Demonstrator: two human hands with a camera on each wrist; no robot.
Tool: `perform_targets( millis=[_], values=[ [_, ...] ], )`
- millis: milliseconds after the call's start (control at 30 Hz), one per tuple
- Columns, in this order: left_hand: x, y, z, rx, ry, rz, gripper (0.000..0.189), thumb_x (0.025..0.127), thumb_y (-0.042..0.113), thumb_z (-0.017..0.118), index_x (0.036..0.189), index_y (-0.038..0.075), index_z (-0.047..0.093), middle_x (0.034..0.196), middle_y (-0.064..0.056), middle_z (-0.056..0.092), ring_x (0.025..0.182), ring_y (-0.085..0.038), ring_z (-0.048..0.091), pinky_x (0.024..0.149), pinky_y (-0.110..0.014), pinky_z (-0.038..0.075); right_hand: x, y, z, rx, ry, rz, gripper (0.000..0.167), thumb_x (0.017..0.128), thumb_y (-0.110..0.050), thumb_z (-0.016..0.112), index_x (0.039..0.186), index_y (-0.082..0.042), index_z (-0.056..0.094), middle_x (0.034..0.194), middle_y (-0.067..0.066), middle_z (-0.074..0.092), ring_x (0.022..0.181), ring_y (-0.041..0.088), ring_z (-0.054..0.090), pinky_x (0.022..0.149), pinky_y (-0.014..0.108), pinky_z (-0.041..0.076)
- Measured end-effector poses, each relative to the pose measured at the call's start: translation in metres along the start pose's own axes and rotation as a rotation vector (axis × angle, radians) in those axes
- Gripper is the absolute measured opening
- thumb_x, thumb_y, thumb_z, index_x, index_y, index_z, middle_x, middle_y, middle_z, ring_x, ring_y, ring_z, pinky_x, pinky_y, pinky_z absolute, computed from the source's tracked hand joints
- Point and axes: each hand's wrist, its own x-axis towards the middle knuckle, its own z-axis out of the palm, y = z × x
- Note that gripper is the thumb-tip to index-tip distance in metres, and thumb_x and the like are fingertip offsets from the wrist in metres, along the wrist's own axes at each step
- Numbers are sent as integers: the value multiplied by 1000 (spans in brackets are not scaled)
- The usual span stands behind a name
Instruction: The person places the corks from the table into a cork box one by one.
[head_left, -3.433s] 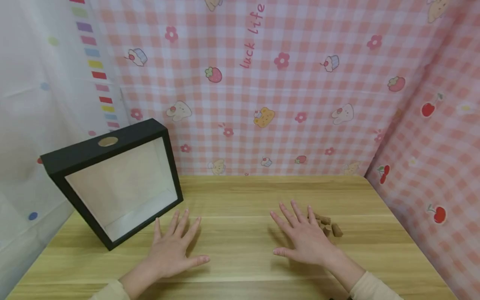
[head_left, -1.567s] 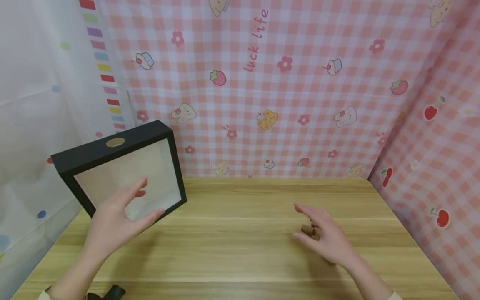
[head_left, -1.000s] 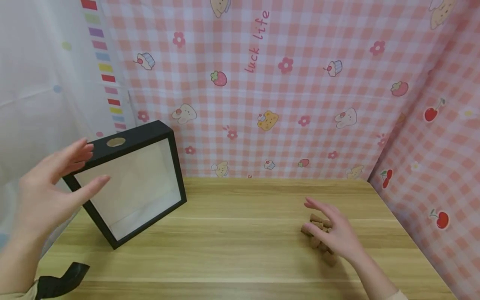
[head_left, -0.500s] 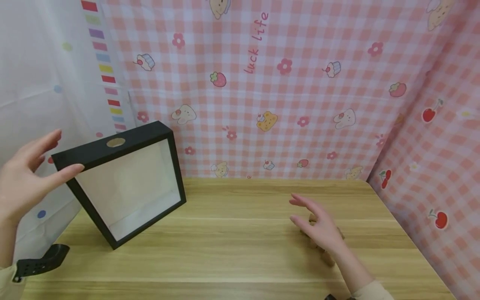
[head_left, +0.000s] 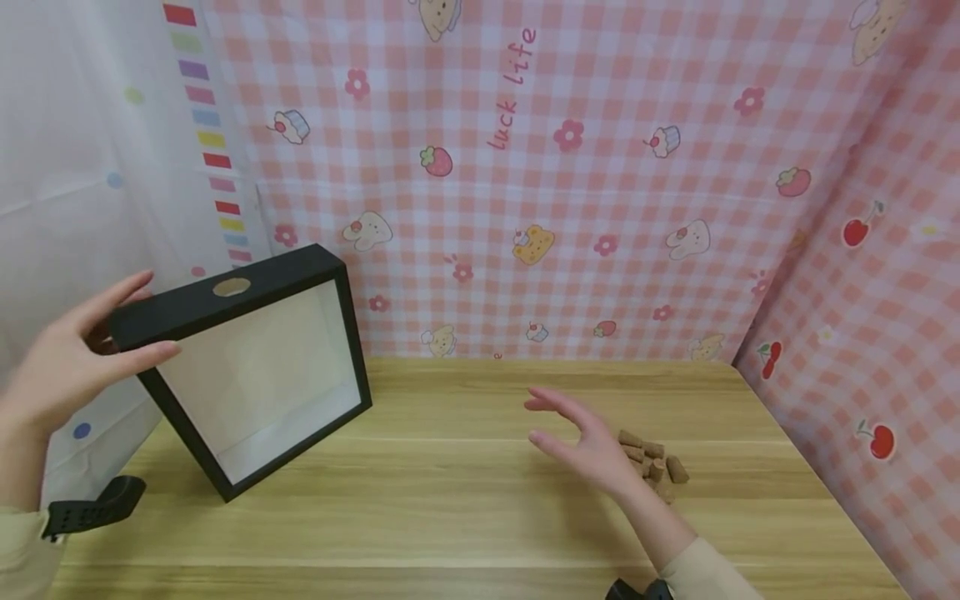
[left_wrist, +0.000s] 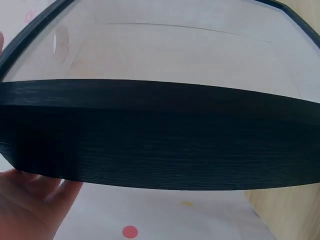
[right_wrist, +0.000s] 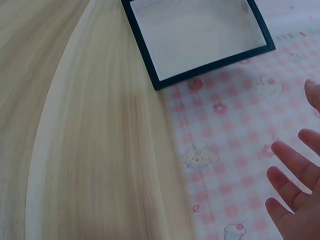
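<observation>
A black shadow-box frame (head_left: 262, 367) with a clear front and a round hole in its top side stands on the left of the table. My left hand (head_left: 67, 358) holds its upper left corner, thumb across the front and fingers behind. In the left wrist view, fingertips (left_wrist: 70, 190) meet the back edge of the frame's dark side (left_wrist: 160, 145). My right hand (head_left: 588, 450) hovers over the table with fingers and thumb apart, holding nothing. Just right of it lies a small pile of brown corks (head_left: 654, 468), partly covered by the hand and wrist.
The wood-grain table (head_left: 450, 517) reaches back to a pink checked cloth (head_left: 480, 208) with printed cartoons. A white cloth (head_left: 67, 208) hangs on the left, close behind the frame. Black straps with camera mounts (head_left: 93, 507) sit on the wrists.
My left hand went left past the frame, then came in onto its upper left corner. The right hand lifted over the corks and moved left, uncovering most of them.
</observation>
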Motion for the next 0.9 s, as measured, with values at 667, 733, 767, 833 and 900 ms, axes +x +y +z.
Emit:
perform_targets(
  millis=[667,733,767,833,900],
  values=[
    [5,-3,2,-10,9,-56,59,89,25,76,143,27,56,119,29,45,104,4,42,74,-7,34,15,-11,15,14,-22,26,58,91,-19,72,145,-16,52,126,1,65,130,30,49,107,59,30],
    [7,1,5,-15,-6,-60,59,89,26,76,143,28,56,123,26,46,106,2,42,74,-8,34,18,-13,17,22,-24,15,57,92,-18,72,145,-14,51,127,3,65,129,30,50,107,59,30],
    [8,3,6,-20,-17,-59,59,89,26,76,144,27,56,125,24,46,107,0,42,75,-8,34,20,-14,18,23,-26,10,56,92,-18,71,145,-14,52,127,4,65,129,30,50,107,58,30],
    [10,7,11,-43,-40,-51,58,89,25,76,144,26,56,127,23,46,109,-2,43,76,-9,36,23,-14,20,28,-31,8,56,93,-18,71,145,-13,52,127,4,65,128,29,50,108,57,30],
    [13,12,15,-67,-59,-40,57,89,22,76,143,25,56,127,23,47,110,-3,43,76,-10,37,25,-13,22,32,-35,7,56,93,-19,71,145,-14,52,127,4,65,128,28,51,108,56,30]
  ],
)
